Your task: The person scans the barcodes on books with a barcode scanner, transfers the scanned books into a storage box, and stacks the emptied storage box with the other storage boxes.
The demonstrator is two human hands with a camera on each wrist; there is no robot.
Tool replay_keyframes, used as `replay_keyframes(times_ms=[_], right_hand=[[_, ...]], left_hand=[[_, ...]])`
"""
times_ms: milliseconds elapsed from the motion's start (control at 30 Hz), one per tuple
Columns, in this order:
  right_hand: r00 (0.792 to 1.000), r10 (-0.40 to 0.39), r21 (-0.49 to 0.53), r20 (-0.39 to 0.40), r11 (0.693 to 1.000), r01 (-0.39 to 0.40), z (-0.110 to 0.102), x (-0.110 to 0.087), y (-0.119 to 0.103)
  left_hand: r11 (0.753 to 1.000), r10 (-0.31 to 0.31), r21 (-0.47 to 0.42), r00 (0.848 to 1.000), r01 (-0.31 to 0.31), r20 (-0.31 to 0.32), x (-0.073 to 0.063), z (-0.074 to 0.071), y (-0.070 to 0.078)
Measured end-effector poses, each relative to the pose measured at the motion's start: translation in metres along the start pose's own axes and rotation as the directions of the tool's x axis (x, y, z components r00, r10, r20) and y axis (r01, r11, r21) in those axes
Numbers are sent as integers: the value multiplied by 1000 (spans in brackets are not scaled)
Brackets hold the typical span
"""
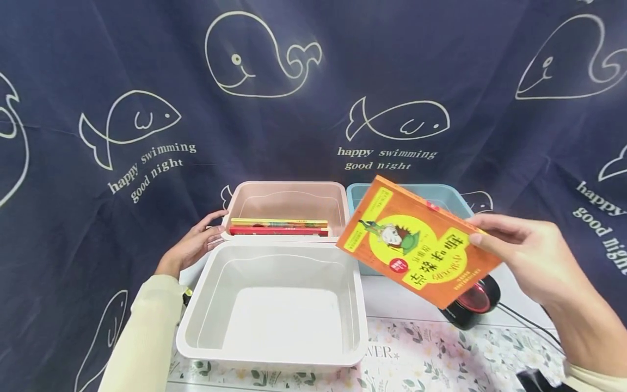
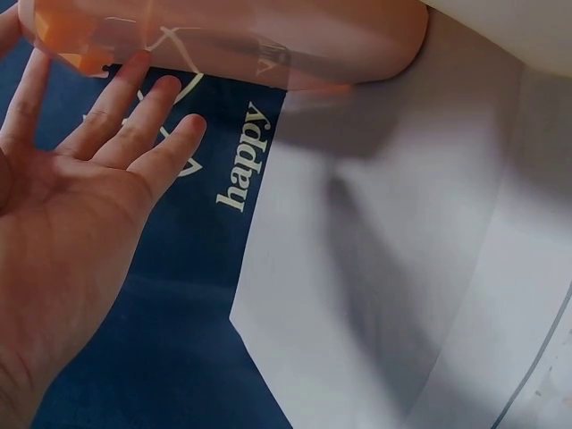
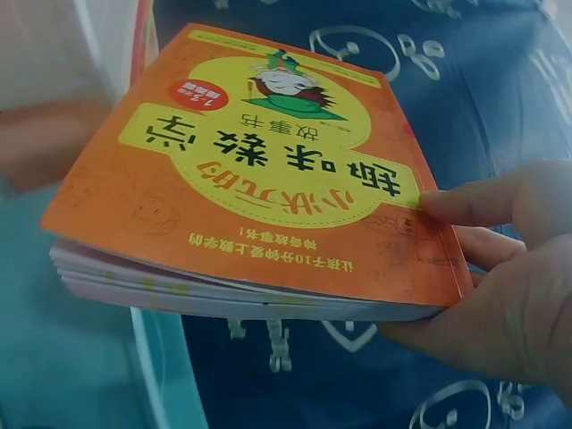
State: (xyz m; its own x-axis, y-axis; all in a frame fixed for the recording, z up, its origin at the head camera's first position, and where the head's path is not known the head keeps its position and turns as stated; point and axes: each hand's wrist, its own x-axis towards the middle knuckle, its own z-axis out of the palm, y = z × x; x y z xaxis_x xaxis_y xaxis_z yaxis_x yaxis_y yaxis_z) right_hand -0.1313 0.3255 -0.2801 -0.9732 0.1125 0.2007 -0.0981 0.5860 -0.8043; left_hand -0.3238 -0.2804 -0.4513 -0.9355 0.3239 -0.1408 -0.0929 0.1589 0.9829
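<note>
My right hand (image 1: 531,261) holds an orange book (image 1: 360,231) by one edge, with the thumb on its cover. The book is tilted in the air, partly in front of a blue bin (image 1: 443,193). In the right wrist view the book's cover (image 3: 268,192) shows a yellow patch and a cartoon figure, and its page edges face the camera. At the left end of a pink bin (image 1: 289,201) is my left hand (image 1: 196,242). Its fingers (image 2: 107,107) are spread and extended against the bin's outer wall in the left wrist view. Several thin books (image 1: 279,231) stand on edge inside the pink bin.
A white bin (image 1: 274,267) stands in front of the pink one. Right of it, a black and red round device (image 1: 477,302) with a cable sits partly behind the book. A floral cloth (image 1: 441,348) covers the table front, and a dark blue curtain (image 1: 303,130) hangs behind.
</note>
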Motion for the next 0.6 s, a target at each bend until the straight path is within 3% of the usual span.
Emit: replay_keyframes(times_ms=[67, 200, 433, 533, 600], right_hand=[[1000, 8, 94, -16, 996, -6, -4, -7, 13], [999, 25, 169, -31, 985, -20, -10, -22, 40], [980, 178, 40, -94, 984, -175, -15, -56, 75], [955, 263, -21, -137, 963, -269, -12, -70, 89], [928, 334, -96, -167, 931, -352, -10, -77, 96]], left_hand=[[1000, 3, 1, 1000, -3, 2, -1, -1, -1], [1000, -4, 12, 1000, 4, 1, 1, -2, -4], [1000, 1, 11, 1000, -1, 3, 3, 1, -1], [1000, 2, 6, 1000, -2, 6, 2, 1, 0], [1000, 1, 2, 1000, -1, 8, 2, 1, 0]])
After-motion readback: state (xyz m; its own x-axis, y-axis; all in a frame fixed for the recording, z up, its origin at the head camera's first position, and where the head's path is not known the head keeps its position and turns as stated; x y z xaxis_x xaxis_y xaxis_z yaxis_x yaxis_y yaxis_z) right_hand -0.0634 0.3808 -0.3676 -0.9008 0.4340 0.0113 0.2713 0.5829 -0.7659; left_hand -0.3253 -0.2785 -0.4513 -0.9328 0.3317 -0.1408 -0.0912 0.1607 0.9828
